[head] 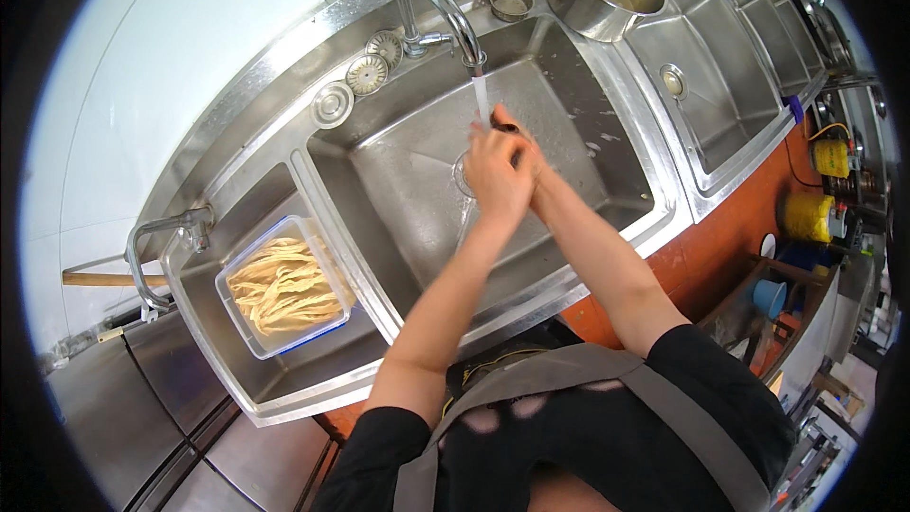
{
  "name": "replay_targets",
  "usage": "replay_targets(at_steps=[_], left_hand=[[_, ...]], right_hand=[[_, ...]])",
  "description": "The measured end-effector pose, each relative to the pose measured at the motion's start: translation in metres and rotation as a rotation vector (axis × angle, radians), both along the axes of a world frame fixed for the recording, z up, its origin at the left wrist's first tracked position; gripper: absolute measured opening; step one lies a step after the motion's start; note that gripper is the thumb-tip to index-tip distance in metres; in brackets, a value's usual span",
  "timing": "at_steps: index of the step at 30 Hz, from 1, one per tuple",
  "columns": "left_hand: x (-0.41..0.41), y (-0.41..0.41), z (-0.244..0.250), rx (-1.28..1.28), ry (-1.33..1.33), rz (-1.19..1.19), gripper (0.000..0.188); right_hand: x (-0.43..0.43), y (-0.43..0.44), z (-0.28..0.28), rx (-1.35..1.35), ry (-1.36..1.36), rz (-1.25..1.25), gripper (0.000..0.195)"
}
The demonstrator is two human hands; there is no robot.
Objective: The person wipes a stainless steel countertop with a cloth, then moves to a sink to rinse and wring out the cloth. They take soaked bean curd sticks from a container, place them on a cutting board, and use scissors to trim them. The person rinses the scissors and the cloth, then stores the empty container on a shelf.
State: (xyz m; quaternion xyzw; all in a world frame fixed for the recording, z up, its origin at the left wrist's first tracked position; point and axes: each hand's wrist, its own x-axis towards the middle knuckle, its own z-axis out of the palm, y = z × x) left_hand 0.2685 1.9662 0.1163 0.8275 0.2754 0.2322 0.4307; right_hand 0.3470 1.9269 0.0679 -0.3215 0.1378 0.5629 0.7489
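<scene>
Both hands are pressed together over the large stainless steel sink basin (419, 192), just under the running water (481, 99) of a chrome gooseneck tap (444, 3). My left hand (489, 169), slightly blurred, wraps over the front of the grip. Behind it and to its right is my right hand (532, 149), fingers curled. A small dark thing (505, 128) shows between them, mostly covered by the fingers; what it is I cannot tell. The drain (463, 174) lies partly hidden beyond my left hand.
Left, a smaller basin (266, 377) holds a clear plastic box (245, 331) of pale yellow strips, probably dried tofu sticks. Strainers (367, 75) and a drain cover (333, 104) line the back ledge. A steel pot (604, 21) with liquid stands at the back right, beside another basin (711, 64).
</scene>
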Motion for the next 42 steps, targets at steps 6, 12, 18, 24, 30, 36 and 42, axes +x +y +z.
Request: replay_targets(at_steps=[6,12,18,24,30,36,42], left_hand=[[0.017,0.032,-0.018,-0.272,-0.157,0.271,0.03],[-0.011,-0.008,-0.042,0.036,-0.051,-0.055,0.025],[0.022,0.057,-0.047,-0.905,-0.343,0.365,0.023],[-0.005,0.001,-0.048,-0.471,-0.129,0.11,0.037],[-0.01,0.02,-0.055,-0.262,0.139,0.06,0.022],[0.0,0.034,-0.051,-0.96,-0.006,0.244,0.026],[-0.02,0.017,-0.027,-0.965,0.007,0.044,0.02]], right_hand=[[-0.019,0.001,0.004,-0.006,-0.179,-0.178,0.032],[0.019,0.001,0.0,-0.206,-0.171,-0.113,0.037],[-0.046,-0.009,0.021,0.048,-0.296,-0.137,0.046],[0.006,0.012,0.014,-0.28,-0.511,-0.244,0.025],[-0.001,-0.008,0.004,-0.388,-0.375,-0.128,0.024],[-0.021,-0.013,0.016,-0.453,-1.044,0.057,0.04],[0.026,-0.006,0.002,-0.573,-0.74,0.015,0.03]])
